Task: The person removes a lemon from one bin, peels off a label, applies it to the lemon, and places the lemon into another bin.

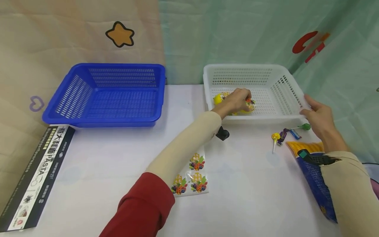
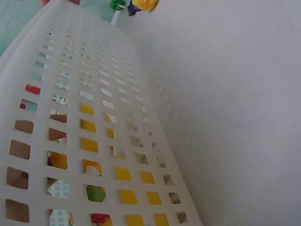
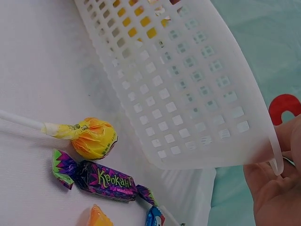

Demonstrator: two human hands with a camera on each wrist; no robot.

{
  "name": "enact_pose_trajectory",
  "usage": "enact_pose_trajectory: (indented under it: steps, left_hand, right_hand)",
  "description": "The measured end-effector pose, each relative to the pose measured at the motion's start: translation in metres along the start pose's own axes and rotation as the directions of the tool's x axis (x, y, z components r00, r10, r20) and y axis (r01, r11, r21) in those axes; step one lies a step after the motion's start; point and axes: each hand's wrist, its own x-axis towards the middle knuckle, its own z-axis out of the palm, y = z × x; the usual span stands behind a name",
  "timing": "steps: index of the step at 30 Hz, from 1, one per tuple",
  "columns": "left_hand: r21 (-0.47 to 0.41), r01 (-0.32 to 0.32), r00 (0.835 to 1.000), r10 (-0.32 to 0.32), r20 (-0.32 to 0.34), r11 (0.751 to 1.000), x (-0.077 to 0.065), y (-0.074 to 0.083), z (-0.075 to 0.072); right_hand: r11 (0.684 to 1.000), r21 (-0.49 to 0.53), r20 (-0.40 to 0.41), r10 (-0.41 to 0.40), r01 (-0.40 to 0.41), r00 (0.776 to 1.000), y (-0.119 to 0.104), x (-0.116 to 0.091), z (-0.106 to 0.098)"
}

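Observation:
My left hand (image 1: pixel 237 100) reaches down into the white basket (image 1: pixel 251 118), near its front left corner. Its thumb and fingers pinch a yellow item with a fruit label (image 1: pixel 250 104), whose exact kind I cannot tell. Another yellow piece (image 1: pixel 217 99) shows left of the hand. Through the basket's holes, the left wrist view shows yellow patches (image 2: pixel 123 174). With thumb and fingers, my right hand (image 1: pixel 321 117) grips the basket's right rim at the front corner; the right wrist view shows this rim (image 3: pixel 277 162) between them.
A blue basket (image 1: pixel 118 121) stands left, above a long pasta box (image 1: pixel 35 177). Under my left arm lies a sheet of fruit stickers (image 1: pixel 197 177). A yellow lollipop (image 1: pixel 275 136), purple candy (image 1: pixel 282 136), blue candy (image 1: pixel 295 134), green lollipop (image 1: pixel 306 126) and blue-yellow bag (image 1: pixel 314 177) lie right.

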Motion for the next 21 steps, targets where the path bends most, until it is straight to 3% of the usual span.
enact_pose_trajectory:
  steps: [6, 11, 14, 18, 21]
  left_hand:
    - [0.146, 0.013, 1.000, -0.010, -0.016, 0.989, 0.002, -0.004, 0.001]
    - [0.147, 0.018, 1.000, -0.016, -0.012, 0.989, -0.001, -0.006, -0.004]
    - [0.141, -0.018, 1.000, 0.020, -0.011, 0.990, -0.007, -0.004, -0.013]
    - [0.124, -0.079, 0.996, 0.083, -0.029, 0.989, -0.026, -0.006, -0.036]
    - [0.139, -0.107, 0.991, 0.117, -0.065, 0.985, -0.053, -0.014, -0.057]
  right_hand:
    - [1.000, 0.002, 0.007, -0.008, 0.008, 1.000, -0.002, 0.005, 0.002]
    - [1.000, -0.006, 0.020, -0.012, 0.012, 1.000, -0.003, 0.008, 0.003]
    - [1.000, -0.005, 0.023, -0.010, 0.010, 1.000, -0.003, 0.007, 0.004]
    - [1.000, -0.010, 0.019, -0.014, 0.015, 1.000, -0.003, 0.006, 0.004]
    - [1.000, -0.013, 0.013, -0.019, 0.019, 1.000, -0.003, 0.005, 0.003]
